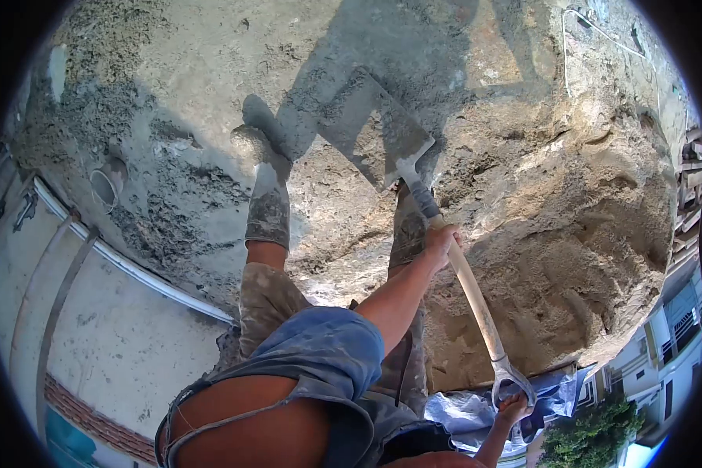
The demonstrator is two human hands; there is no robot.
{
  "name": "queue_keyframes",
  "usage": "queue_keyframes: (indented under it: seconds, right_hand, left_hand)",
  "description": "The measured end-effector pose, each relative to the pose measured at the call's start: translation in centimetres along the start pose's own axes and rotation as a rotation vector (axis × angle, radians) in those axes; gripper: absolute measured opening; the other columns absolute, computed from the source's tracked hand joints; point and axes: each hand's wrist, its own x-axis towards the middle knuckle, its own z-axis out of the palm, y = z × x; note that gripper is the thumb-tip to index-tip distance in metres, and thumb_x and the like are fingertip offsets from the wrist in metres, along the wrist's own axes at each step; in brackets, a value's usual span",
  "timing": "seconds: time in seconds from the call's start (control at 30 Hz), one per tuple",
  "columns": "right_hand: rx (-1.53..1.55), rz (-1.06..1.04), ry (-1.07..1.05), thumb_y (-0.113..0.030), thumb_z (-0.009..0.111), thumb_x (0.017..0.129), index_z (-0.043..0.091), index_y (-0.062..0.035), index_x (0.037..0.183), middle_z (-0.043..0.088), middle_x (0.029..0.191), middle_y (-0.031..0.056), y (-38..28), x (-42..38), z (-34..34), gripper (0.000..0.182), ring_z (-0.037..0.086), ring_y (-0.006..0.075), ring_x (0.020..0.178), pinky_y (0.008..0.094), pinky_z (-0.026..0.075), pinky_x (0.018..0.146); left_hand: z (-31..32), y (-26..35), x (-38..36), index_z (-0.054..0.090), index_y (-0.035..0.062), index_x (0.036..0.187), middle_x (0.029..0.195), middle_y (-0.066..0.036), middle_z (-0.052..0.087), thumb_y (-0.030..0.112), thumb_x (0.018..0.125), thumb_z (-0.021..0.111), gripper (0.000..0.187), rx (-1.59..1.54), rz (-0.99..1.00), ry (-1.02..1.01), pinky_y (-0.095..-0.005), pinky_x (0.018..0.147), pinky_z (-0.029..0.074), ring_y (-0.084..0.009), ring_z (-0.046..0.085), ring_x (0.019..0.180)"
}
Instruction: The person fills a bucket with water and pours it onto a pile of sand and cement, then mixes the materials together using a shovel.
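Observation:
A square-bladed shovel [474,292] with a pale wooden shaft slants across the view. My left hand [442,240] is wrapped round the lower shaft, just above the metal socket. At the upper end, my right hand [515,407] grips the D-shaped handle. The broad blade [378,129], smeared with grey mix, lies over the wet concrete [218,70] ahead of my feet. My mud-coated boots [268,199] stand either side of the blade's near corner, the right one partly behind the shovel.
A mound of damp sand [554,265] rises on the right. On the left, a short pipe end [109,183] sticks out of the concrete near a white edge strip [148,273]. Crumpled plastic sheeting [468,417] lies beside the handle. Stacked timber [690,195] stands at the far right.

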Motion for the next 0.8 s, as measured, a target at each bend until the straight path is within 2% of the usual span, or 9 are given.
queue_keyframes:
  seconds: [0.07,0.13,0.27,0.4,0.53,0.57,0.67,0.73,0.8]
  right_hand:
    - [-0.003,-0.145,-0.071,-0.005,0.051,0.072,0.040,-0.0116,0.064,0.036,0.047,-0.0019,0.5,-5.3,6.8,0.014,0.033,0.0073,0.034,0.0230,0.023,0.028]
    - [0.007,0.019,-0.098,-0.006,0.052,0.073,0.041,-0.0096,0.067,0.038,0.048,-0.0013,-1.0,-12.4,13.4,0.013,0.034,0.0079,0.034,0.0232,0.024,0.029]
    - [-0.053,-0.216,-0.515,-0.002,0.054,0.075,0.041,-0.0076,0.071,0.041,0.050,0.0011,-4.2,-27.9,23.5,0.015,0.037,0.0080,0.035,0.0235,0.027,0.030]
    - [0.228,-0.034,-0.848,0.001,0.057,0.076,0.043,-0.0047,0.073,0.044,0.054,0.0034,-5.6,-41.1,34.1,0.016,0.042,0.0091,0.038,0.0236,0.033,0.034]
    - [0.316,-0.215,-1.048,0.003,0.059,0.077,0.041,-0.0058,0.078,0.045,0.054,0.0028,-4.3,-48.3,43.1,0.020,0.043,0.0082,0.038,0.0237,0.033,0.033]
    - [0.254,-0.573,-0.956,0.002,0.061,0.076,0.042,-0.0056,0.077,0.045,0.055,0.0018,-1.7,-48.5,44.0,0.020,0.043,0.0073,0.039,0.0237,0.034,0.034]
    - [0.191,-0.773,-0.900,-0.001,0.064,0.075,0.043,-0.0049,0.075,0.045,0.057,0.0021,-1.3,-51.8,40.7,0.021,0.046,0.0083,0.045,0.0269,0.037,0.038]
    - [0.018,-1.337,-0.767,-0.005,0.065,0.072,0.049,-0.0041,0.075,0.051,0.061,0.0071,-3.2,-53.6,38.3,0.016,0.051,0.0194,0.051,0.0300,0.041,0.048]
    - [-0.107,-1.415,-0.808,-0.005,0.065,0.070,0.050,-0.0046,0.073,0.052,0.063,0.0081,-5.1,-56.6,35.9,0.016,0.052,0.0224,0.053,0.0314,0.041,0.049]
  left_hand:
    - [-2.0,8.4,-0.7,0.050,0.0040,0.070,0.056,-0.005,0.048,0.010,0.073,0.065,0.016,0.002,0.219,-0.020,-0.0340,0.039,0.043,-0.0184,0.050,0.042]
    - [-5.1,18.3,0.1,0.049,0.0043,0.069,0.056,-0.006,0.048,0.010,0.073,0.064,0.016,0.063,0.188,0.020,-0.0356,0.040,0.043,-0.0194,0.050,0.043]
    - [-11.4,39.4,-3.7,0.049,0.0042,0.079,0.058,-0.006,0.045,0.012,0.078,0.061,0.014,0.201,0.415,-0.005,-0.0365,0.047,0.045,-0.0188,0.048,0.047]
    - [-13.9,55.9,-11.7,0.048,0.0036,0.082,0.059,-0.006,0.047,0.016,0.083,0.058,0.016,0.217,0.550,0.239,-0.0328,0.046,0.045,-0.0173,0.047,0.046]
    - [-16.7,66.4,-14.7,0.049,0.0039,0.078,0.057,-0.006,0.046,0.018,0.084,0.057,0.017,0.199,0.736,0.128,-0.0330,0.045,0.044,-0.0176,0.047,0.046]
    - [-16.5,67.2,-16.4,0.049,0.0044,0.076,0.057,-0.006,0.046,0.018,0.084,0.057,0.017,0.187,0.735,0.081,-0.0325,0.044,0.044,-0.0177,0.047,0.045]
    - [-18.6,66.5,-20.8,0.048,0.0061,0.070,0.056,-0.005,0.045,0.016,0.084,0.055,0.018,0.091,0.700,-0.060,-0.0318,0.043,0.042,-0.0181,0.045,0.045]
    - [-19.2,65.3,-23.4,0.047,0.0071,0.070,0.056,-0.002,0.044,0.016,0.084,0.056,0.019,0.043,0.675,-0.216,-0.0292,0.043,0.041,-0.0156,0.045,0.045]
    - [-19.0,65.2,-27.4,0.046,0.0093,0.072,0.057,0.000,0.043,0.017,0.084,0.055,0.017,-0.045,0.636,-0.286,-0.0274,0.043,0.041,-0.0132,0.043,0.046]
